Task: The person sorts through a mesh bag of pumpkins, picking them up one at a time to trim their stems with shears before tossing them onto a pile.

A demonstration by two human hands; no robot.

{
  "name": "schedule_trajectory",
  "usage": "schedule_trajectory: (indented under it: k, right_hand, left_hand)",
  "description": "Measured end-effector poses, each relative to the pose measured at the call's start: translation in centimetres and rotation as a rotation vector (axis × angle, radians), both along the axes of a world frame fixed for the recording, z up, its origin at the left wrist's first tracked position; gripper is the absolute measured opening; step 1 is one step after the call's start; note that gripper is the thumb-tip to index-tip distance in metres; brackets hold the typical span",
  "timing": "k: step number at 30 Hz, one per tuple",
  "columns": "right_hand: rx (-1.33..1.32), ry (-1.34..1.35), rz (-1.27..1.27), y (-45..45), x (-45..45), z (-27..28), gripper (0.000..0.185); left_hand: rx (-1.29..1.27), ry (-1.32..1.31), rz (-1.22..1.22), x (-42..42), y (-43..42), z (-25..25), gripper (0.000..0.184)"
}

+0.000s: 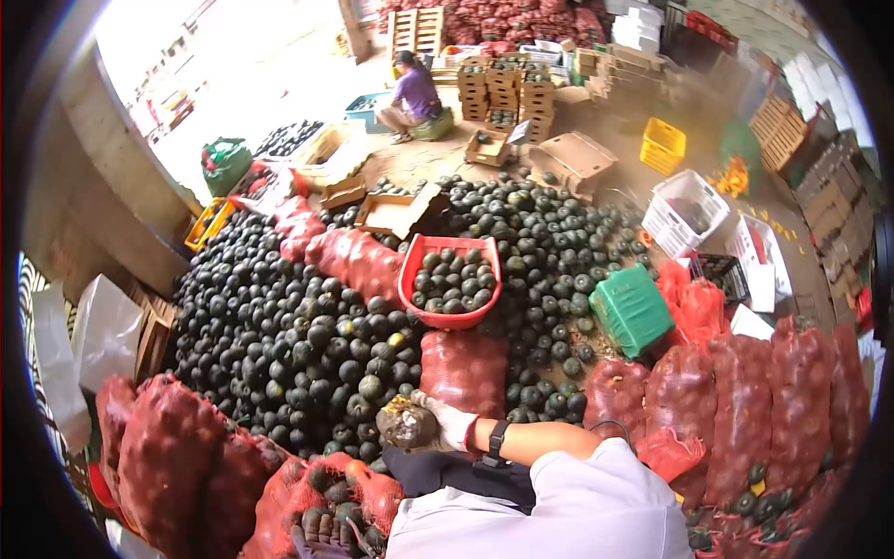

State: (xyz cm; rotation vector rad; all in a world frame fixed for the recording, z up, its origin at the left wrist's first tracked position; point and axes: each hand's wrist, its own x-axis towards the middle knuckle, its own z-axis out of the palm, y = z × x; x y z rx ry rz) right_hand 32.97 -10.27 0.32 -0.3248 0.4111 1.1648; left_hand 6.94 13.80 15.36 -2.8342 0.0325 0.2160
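My right hand [452, 421], in a white glove with a watch on the wrist, is closed around one side of a round squash [402, 427]. The squash is dull brown-green with a rough yellow patch on top, held above my lap. Low in the view, my left hand [326, 538] wears a dark glove. Its fingers lie stretched out at the open red mesh bag [277, 503], against several dark green squashes. A large heap of dark green squashes [312, 359] spreads in front of me, with a red tub [410, 279] of squashes standing in it.
Filled red mesh sacks stand at left [172, 456] and in a row at right [740, 419]. A green wrapped block [631, 310] sits beside the heap. White crates [684, 214] and a yellow crate [662, 146] are farther right. A person [416, 98] sits low near stacked cartons [503, 93].
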Motion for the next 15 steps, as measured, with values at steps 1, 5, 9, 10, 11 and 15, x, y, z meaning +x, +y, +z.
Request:
schedule_trajectory:
  k: [1,5,9,10,11,15]
  right_hand:
    - [-0.010,-0.017,-0.061,-1.4,-0.4,-1.4,0.057]
    - [0.286,-0.060,-0.275,-11.9,0.6,-6.6,0.042]
    - [-0.239,-0.233,-1.260,-29.3,9.1,3.0,0.041]
    - [-0.182,-0.349,-1.484,-34.5,12.0,4.3,0.051]
    - [-0.110,-0.460,-1.650,-40.1,15.8,6.2,0.058]
    - [-1.391,-0.474,-1.060,-40.1,26.6,16.1,0.051]
  left_hand:
    - [-0.585,-0.110,0.350,1.5,-0.5,1.3,0.048]
    - [-1.078,-0.266,0.712,5.3,-0.5,1.0,0.048]
    - [-1.078,-0.255,0.731,8.1,-0.9,0.2,0.048]
    - [-1.081,-0.255,0.735,8.8,-0.9,-0.1,0.048]
    - [-1.093,-0.255,0.739,9.2,-1.0,-0.3,0.049]
    - [-1.166,-0.275,0.753,10.0,-0.9,-1.5,0.049]
